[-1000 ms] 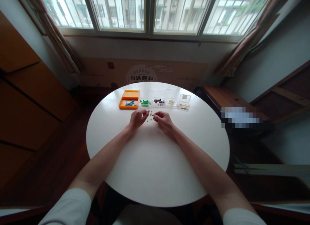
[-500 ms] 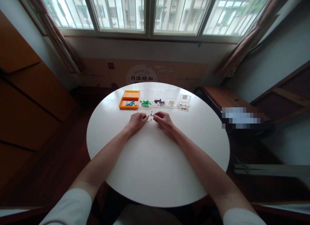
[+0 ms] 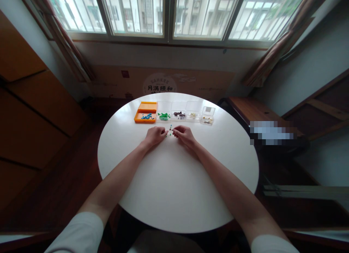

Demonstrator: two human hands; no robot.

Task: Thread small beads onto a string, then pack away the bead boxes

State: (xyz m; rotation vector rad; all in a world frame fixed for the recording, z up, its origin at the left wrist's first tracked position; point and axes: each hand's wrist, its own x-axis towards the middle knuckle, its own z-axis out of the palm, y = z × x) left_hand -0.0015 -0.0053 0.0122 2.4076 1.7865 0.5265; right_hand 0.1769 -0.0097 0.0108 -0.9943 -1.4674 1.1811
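Note:
On the white round table, small green, blue and dark beads or bits [image 3: 171, 128] lie in a short column between my two hands. My left hand [image 3: 156, 135] rests at the left of them with its fingers curled in; whatever they hold is too small to tell. From the right, my right hand [image 3: 184, 134] pinches thumb and fingers together close to a dark bit at the middle. A green bit [image 3: 170, 134] lies between the hands, and another shows by the left fingertips.
Behind the hands stands an open orange box [image 3: 145, 116] with blue pieces. Beside it, clear boxes hold green pieces [image 3: 164, 116], dark brown pieces [image 3: 179, 114], cream pieces [image 3: 192, 115] and yellowish pieces [image 3: 207, 119]. The round table [image 3: 174, 195] has a wooden bench [image 3: 259, 109] to its right.

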